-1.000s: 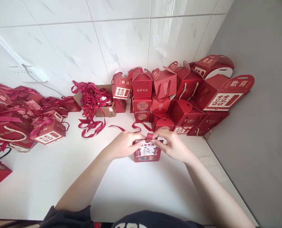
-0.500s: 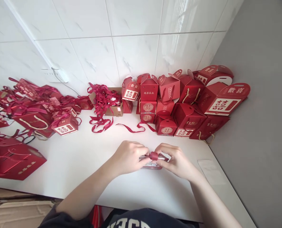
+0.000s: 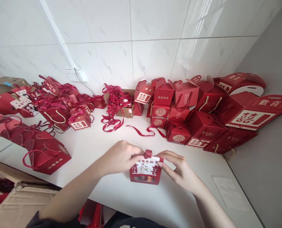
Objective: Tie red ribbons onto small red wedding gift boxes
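A small red gift box (image 3: 145,172) stands upright on the white table between my hands. Its front carries a white panel with two cartoon figures and a see-through window below. A red ribbon loop (image 3: 148,154) sticks up from its top edge. My left hand (image 3: 123,158) is closed, thumb and fingers pinching the top left of the box beside the loop. On the other side, my right hand (image 3: 177,167) pinches the top right corner between thumb and fingers. The left fingertips are partly hidden behind the box top.
Stacked red gift boxes (image 3: 207,125) stand along the back right. A cardboard box (image 3: 125,112) of red ribbons sits at the wall, with a loose ribbon (image 3: 142,133) before it. Ribboned boxes (image 3: 80,120) and a row of red boxes (image 3: 49,152) are left. An open carton (image 3: 24,202) stands lower left.
The gift box has tipped so its printed front now faces me. Both hands have shifted slightly on its top edge. The whole view has swung left.
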A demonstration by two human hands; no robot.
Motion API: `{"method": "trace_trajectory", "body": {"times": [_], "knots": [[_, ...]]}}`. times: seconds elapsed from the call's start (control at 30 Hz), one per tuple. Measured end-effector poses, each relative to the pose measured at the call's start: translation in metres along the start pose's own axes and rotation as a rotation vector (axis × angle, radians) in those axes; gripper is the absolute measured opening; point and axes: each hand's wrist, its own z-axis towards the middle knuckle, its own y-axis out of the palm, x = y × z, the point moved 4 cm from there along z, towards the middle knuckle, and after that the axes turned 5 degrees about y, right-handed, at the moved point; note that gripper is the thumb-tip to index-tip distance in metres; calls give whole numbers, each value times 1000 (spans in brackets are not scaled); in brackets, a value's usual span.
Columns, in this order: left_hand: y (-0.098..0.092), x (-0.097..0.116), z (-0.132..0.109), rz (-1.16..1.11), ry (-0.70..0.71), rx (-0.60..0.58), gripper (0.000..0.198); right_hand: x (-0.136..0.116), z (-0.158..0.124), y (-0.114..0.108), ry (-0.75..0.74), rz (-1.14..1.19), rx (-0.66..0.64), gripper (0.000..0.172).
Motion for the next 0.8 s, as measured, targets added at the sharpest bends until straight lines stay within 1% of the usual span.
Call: {"method": "trace_trajectory", "body": {"times": [0.07,0.13,0.17,0.2,0.23,0.27,0.3,0.37,0.4,0.47,0.5,0.57,0.63,0.7,0.77,0.8], "knots": [[-31,-19,-5,-38,-162,46,32,7,-2,-2,51,1,63,22],[-69,-46,-10,-13,-293,133,30,15,-7,-5,104,3,103,24],[-89,-63,-12,-3,-372,194,29,19,-10,-6,126,4,108,23],[-110,-84,-14,20,-464,273,32,23,-14,-7,148,4,101,21],[-128,-106,-15,67,-563,324,36,26,-17,-7,167,6,91,19],[-143,-130,-15,153,-644,338,41,30,-20,-6,179,7,80,18],[-155,-154,-12,239,-692,318,46,32,-22,-5,187,6,71,18],[-169,-203,-5,372,-816,249,52,39,-25,-3,207,-11,65,20],[-173,-224,-1,403,-864,263,53,42,-26,-2,221,-26,66,20],[-173,-256,7,421,-889,256,54,49,-27,0,255,-62,62,21],[-171,-266,9,423,-894,250,58,52,-28,2,270,-79,53,21],[-168,-276,2,419,-891,223,67,56,-30,5,280,-104,29,21],[-168,-274,-19,414,-884,190,73,58,-32,9,283,-119,-13,21],[-171,-264,-54,403,-866,166,66,59,-32,14,281,-133,-66,20],[-173,-251,-102,384,-867,167,55,56,-29,24,244,-159,-135,18],[-172,-245,-129,372,-891,176,52,54,-27,30,207,-174,-178,18]]}}
